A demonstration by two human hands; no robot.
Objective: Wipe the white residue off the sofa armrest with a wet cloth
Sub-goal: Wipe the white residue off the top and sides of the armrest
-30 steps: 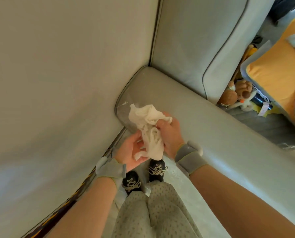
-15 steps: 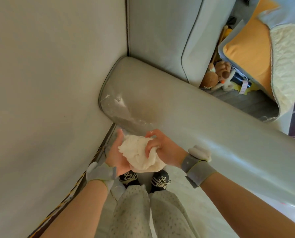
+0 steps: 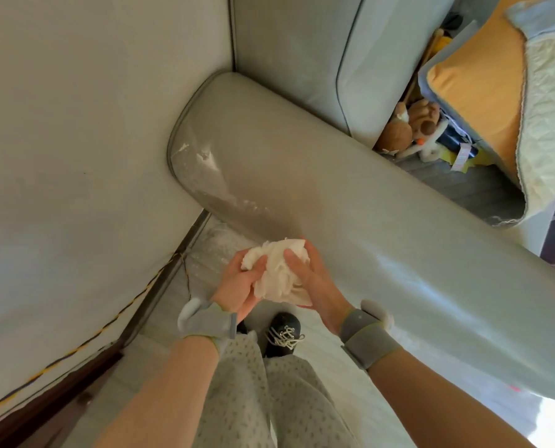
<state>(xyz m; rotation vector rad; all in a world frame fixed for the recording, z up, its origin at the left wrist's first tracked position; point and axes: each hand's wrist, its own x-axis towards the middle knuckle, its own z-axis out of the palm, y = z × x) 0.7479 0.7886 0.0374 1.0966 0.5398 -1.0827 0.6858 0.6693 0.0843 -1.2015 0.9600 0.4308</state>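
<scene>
The grey sofa armrest [image 3: 318,176] runs from the wall corner down to the right. White residue [image 3: 205,158] smears its rounded end, with more flecks along its lower edge. A crumpled white cloth [image 3: 279,273] is bunched between both hands, just below the armrest's near edge and clear of the residue. My left hand [image 3: 240,282] grips the cloth from the left with its thumb over it. My right hand [image 3: 308,273] holds it from the right, fingers curled round it.
A pale wall [image 3: 92,140] fills the left, with a dark skirting strip and a thin cable below. The sofa cushion [image 3: 302,53] stands behind the armrest. Stuffed toys [image 3: 411,127] and an orange pillow [image 3: 482,82] lie at the right. My shoes [image 3: 282,331] stand on the light floor.
The cloth came off the armrest end, baring the residue. Both hands drew it back below the armrest and bunched it into a ball; the view shifted a little.
</scene>
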